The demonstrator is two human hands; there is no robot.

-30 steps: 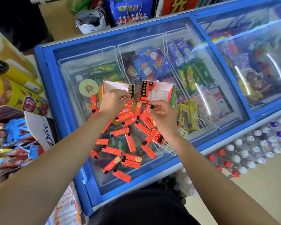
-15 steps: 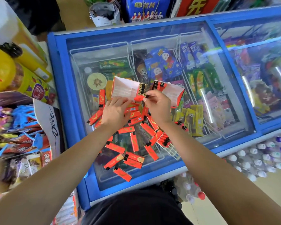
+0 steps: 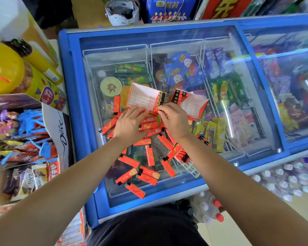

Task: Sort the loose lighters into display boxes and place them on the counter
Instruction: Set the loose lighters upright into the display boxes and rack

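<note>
Several loose red lighters (image 3: 146,176) lie scattered on the glass lid of a blue freezer (image 3: 75,96). Two red-and-white display boxes stand open at the far side of the pile. The left box (image 3: 142,98) has a column of lighters at its right end, and the right box (image 3: 194,105) has a column at its left end. My left hand (image 3: 130,125) rests on the near edge of the left box, fingers extended. My right hand (image 3: 174,119) pinches a lighter at the left box's near right corner.
A Dove carton (image 3: 60,132) and candy packs (image 3: 20,139) crowd the shelf on the left. Yellow jars (image 3: 5,68) stand behind them. Bottled water (image 3: 283,178) sits on the floor at the right. A helmet (image 3: 122,11) lies beyond the freezer.
My right hand lifted a lighter from the pile and brought it to the left box's lighter column. My left hand slid forward onto that box's near edge. The camera view shifted.
</note>
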